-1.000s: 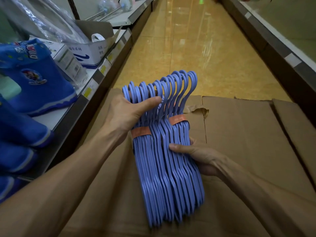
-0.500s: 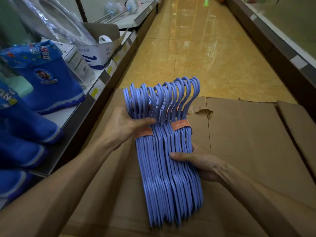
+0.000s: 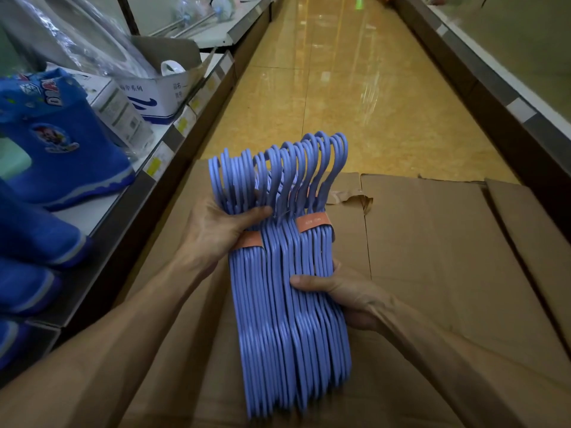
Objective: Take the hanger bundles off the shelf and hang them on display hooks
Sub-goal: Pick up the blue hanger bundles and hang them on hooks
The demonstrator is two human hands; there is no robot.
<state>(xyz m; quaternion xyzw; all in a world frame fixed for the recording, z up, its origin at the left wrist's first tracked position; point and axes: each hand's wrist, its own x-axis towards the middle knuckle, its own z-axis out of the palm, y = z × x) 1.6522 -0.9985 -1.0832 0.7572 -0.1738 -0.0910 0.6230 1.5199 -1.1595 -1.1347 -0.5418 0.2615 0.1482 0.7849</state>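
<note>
Hangers held over the cardboard

Hanger bundles (image 3: 287, 291), periwinkle blue, sat in both our hands above the flattened cardboard box (image 3: 432, 257) on the aisle floor. Their long axis ran away from us, tilted slightly right at the far end: the hooks pointed forward down the aisle and the shoulder ends came back toward our body. Orange paper bands (image 3: 312, 223) wrapped the necks just below the hooks. Our left hand (image 3: 216, 230) gripped the left bundle near its band, thumb laid across the top. Our right hand (image 3: 343, 291) clasped the right side further back, thumb over the stack and fingers curled underneath. To the left stood a shelf (image 3: 160, 180) with blue rubber boots (image 3: 61, 156) and a white carton (image 3: 163, 94). The yellow tiled floor (image 3: 340, 88) stretched ahead between shelving.
</note>
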